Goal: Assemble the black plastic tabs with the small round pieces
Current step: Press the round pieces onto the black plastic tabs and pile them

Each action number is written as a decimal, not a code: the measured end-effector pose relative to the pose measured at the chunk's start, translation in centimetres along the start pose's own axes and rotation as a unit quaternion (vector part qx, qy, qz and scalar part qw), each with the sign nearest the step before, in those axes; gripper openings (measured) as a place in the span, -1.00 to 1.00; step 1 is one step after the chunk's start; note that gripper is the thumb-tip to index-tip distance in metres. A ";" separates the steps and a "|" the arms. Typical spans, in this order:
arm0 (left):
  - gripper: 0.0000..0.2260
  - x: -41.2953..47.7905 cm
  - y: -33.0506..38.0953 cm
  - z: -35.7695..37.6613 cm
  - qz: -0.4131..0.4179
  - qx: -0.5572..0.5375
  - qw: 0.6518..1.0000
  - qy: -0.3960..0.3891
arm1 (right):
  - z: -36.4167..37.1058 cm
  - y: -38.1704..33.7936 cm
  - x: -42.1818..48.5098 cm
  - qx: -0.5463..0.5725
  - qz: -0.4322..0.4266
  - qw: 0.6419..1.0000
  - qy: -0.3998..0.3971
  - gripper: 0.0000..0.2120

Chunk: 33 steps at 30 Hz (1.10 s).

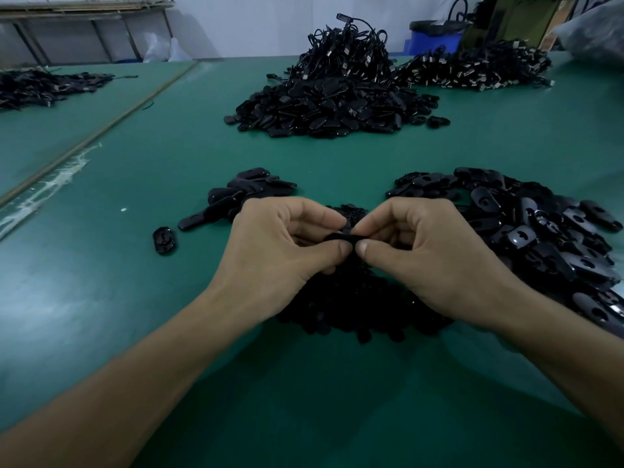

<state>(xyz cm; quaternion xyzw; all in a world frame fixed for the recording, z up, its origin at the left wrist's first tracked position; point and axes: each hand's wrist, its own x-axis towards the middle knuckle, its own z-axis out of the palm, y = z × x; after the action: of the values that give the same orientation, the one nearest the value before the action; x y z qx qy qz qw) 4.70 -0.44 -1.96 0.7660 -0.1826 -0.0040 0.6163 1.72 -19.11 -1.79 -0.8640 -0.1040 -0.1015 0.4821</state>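
On the green worktop (135, 298), a big heap (540, 238) toward the right edge awaits you. A small pile (243, 194), seemingly finished, lies left. Above the round pieces (354, 305) near the front edge, your left hand (280, 244) and right hand (429, 251) pinch one tab (341, 237), grip tight.

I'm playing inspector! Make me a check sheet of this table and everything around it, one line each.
Surface: green table, white smears along a seam on the left.
Job's things: black tab held above the round pieces pile; holed tabs pile on the right; smaller tab stack on the left.
Clutter: one loose tab; big far heap.
Grippers: left hand and right hand both pinch the tab.
Cables: tangled black cable heaps at the back.
Surroundings: blue bin, rack, white wall.
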 end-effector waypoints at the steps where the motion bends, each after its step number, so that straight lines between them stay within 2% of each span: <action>1: -0.78 0.0 0.0 -0.1 0.000 0.002 1.000 0.001 | 0.0 0.0 -0.1 0.001 -0.004 1.000 -0.003 -0.92; 6: -0.81 0.1 -0.3 -0.2 0.013 0.011 1.000 0.000 | 0.0 -0.1 -0.1 -0.003 -0.017 1.000 -0.007 -0.87; 9: -0.80 0.5 -0.6 -0.6 0.033 0.023 0.998 0.047 | -0.5 0.2 0.3 -0.117 -0.038 0.991 0.056 -0.84; 11: -0.81 1.0 -1.0 -1.6 0.040 0.041 0.993 0.099 | -1.2 0.8 0.7 -0.264 -0.036 0.961 0.073 -0.73; 13: -0.78 1.7 -1.5 -2.9 0.034 0.063 0.986 0.148 | -2.0 1.6 0.7 -0.398 0.028 0.916 0.048 -0.62; 15: -0.76 2.3 -2.1 -4.1 0.021 0.084 0.979 0.182 | -2.3 1.8 0.6 -0.456 0.106 0.884 0.011 -0.57; 17: -0.75 2.7 -2.7 -4.9 0.015 0.114 0.972 0.204 | -2.2 1.7 0.5 -0.460 0.132 0.878 -0.018 -0.56; 24: -0.80 2.9 -3.5 -5.8 0.014 0.210 0.954 0.214 | -2.5 1.4 0.4 -0.422 0.099 0.901 -0.017 -0.64; 28: -0.85 2.9 -3.6 -6.0 0.003 0.246 0.948 0.204 | -2.8 1.1 0.2 -0.382 0.080 0.920 0.036 -0.67; 33: -0.83 2.4 -3.3 -5.8 -0.018 0.361 0.912 0.195 | -3.0 1.5 0.2 -0.350 0.057 0.931 0.083 -0.73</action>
<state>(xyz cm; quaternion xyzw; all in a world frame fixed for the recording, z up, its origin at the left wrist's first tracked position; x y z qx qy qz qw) 9.23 4.90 -3.17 0.9250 -0.0340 0.2000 0.3211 2.11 -22.38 -1.40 -0.9710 0.0279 -0.1749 0.1606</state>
